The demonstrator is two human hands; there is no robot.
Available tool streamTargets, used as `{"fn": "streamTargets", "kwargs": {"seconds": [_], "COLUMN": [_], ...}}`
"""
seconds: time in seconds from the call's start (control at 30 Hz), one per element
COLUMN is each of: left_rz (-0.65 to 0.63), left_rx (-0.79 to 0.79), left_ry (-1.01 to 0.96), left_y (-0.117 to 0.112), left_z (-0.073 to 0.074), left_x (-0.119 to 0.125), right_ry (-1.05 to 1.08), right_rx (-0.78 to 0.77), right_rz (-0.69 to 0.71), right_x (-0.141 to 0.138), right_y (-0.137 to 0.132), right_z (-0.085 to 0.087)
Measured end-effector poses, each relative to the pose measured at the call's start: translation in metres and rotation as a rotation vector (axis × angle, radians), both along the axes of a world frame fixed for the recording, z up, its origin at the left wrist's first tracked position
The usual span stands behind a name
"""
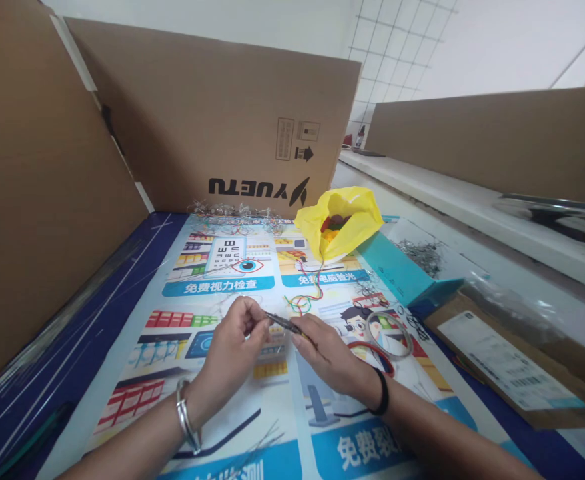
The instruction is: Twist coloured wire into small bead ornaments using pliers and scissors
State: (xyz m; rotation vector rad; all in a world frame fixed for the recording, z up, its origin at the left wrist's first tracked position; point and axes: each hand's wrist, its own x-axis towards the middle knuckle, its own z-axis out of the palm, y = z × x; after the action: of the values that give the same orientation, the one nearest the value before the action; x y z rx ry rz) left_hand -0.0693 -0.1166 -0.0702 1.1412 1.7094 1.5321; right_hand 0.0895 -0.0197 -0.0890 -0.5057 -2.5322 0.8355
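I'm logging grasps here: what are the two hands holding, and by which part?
A thin dark tool spans both hands: the right hand grips one end, the left hand pinches at the other tip. Its kind cannot be told.

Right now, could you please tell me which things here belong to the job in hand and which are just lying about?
In the job: left hand, right hand, and the thin dark tool both pinch; probably the coloured loops just beyond them.
Lying about: yellow bag, clear tape ring, teal box, labelled parcel, cardboard box.
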Motion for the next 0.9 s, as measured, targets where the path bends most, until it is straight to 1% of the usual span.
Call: {"fn": "streamTargets", "kwargs": {"seconds": [0.07,0.2,0.33,0.4,0.47,0.6,0.67,0.73,0.8,0.9], "left_rz": [0.013,0.011,0.002,-0.017,-0.072,-0.256,-0.340,-0.380,-0.352,-0.228], "left_rx": [0.000,0.001,-0.009,-0.022,-0.041,-0.078,-0.099,-0.109,-0.107,-0.125], "left_ry": [0.031,0.000,-0.046,-0.116,-0.218,-0.411,-0.460,-0.458,-0.411,-0.264], "left_y": [-0.001,-0.002,-0.003,-0.004,-0.004,-0.006,-0.006,-0.007,-0.007,-0.005], "left_z": [-0.002,-0.004,0.002,0.007,0.012,0.014,0.012,0.010,0.009,0.009], "left_x": [0.000,0.000,0.001,0.002,0.002,0.000,-0.002,-0.002,-0.002,-0.002], "right_ry": [0.004,0.010,0.015,0.019,0.025,0.028,0.034,0.039,0.043,0.060], "right_rx": [-0.004,-0.004,0.021,0.047,0.075,0.114,0.125,0.133,0.137,0.126], "right_rz": [0.007,0.022,0.032,0.035,0.036,0.002,-0.027,-0.043,-0.046,-0.050], "right_x": [0.000,0.001,0.002,0.002,0.002,0.002,0.002,0.002,0.001,-0.001], "right_y": [0.000,-0.001,0.000,0.001,0.001,0.002,0.003,0.004,0.004,0.004], "right_z": [0.001,0.002,0.001,0.001,0.000,-0.005,-0.008,-0.009,-0.009,-0.008]}}
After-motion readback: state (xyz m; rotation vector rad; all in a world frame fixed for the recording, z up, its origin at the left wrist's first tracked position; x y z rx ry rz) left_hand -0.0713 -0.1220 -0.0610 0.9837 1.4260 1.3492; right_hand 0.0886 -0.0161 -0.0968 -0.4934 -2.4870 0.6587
